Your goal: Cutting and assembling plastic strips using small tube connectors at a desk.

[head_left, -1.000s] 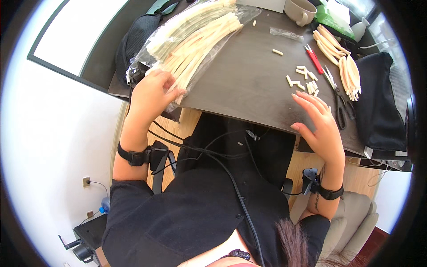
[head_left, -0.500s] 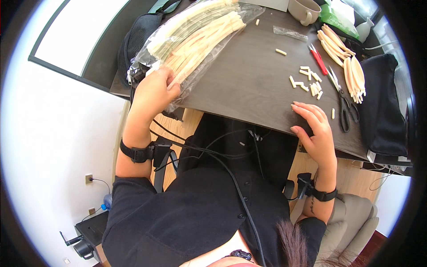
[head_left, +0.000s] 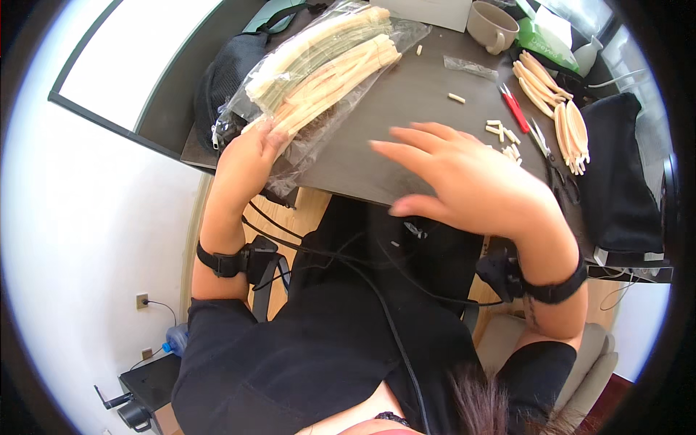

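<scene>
Long, thin cream strips bundled at eleven o'clock on table; inside or atop clear bag, cannot tell. Bag holds greenish strips. Left hand clenched round cream strips' near end. Right hand, two o'clock: grip released, fingers spread.

White wall: brightly lit, nearly washed out, bluish fringe toward the rim.
Dark tabletop: soft, even light with a dull grey sheen.
Clear plastic bag: small glare highlights along the creases.
Right hand: motion blur, softening the fingers.
Left hand: sharper outline.
Black shirt: deep tone, folds faintly resolved.
Outer rim: black vignette; straight edges bowed by fisheye distortion.
</scene>
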Tool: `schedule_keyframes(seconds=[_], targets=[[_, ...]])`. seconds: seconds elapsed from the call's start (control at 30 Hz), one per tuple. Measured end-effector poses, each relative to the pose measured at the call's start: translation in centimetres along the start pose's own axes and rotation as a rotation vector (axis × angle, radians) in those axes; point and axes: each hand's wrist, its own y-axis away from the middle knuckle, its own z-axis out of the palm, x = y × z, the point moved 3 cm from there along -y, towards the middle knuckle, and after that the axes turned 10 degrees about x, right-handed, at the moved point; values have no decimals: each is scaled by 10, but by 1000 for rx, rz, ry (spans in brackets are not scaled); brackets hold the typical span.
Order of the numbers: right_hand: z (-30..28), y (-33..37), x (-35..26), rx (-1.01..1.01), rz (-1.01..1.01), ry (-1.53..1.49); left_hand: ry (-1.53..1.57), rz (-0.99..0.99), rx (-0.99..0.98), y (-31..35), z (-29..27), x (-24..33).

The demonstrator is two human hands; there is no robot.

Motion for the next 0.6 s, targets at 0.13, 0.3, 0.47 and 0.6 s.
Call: schedule_keyframes(seconds=[0.13, 0.3, 0.47, 0.6], targets=[[29, -80, 17, -47, 31, -170, 63, 7, -6, 2, -2, 2], [59, -137, 45, 172, 177, -7, 28, 92, 47, 5, 0, 10], [69, -179, 24, 275, 203, -39, 42, 37, 25, 11, 0, 6], [71, -190, 42, 228, 206, -174, 27, 16, -3, 13, -12, 0]])
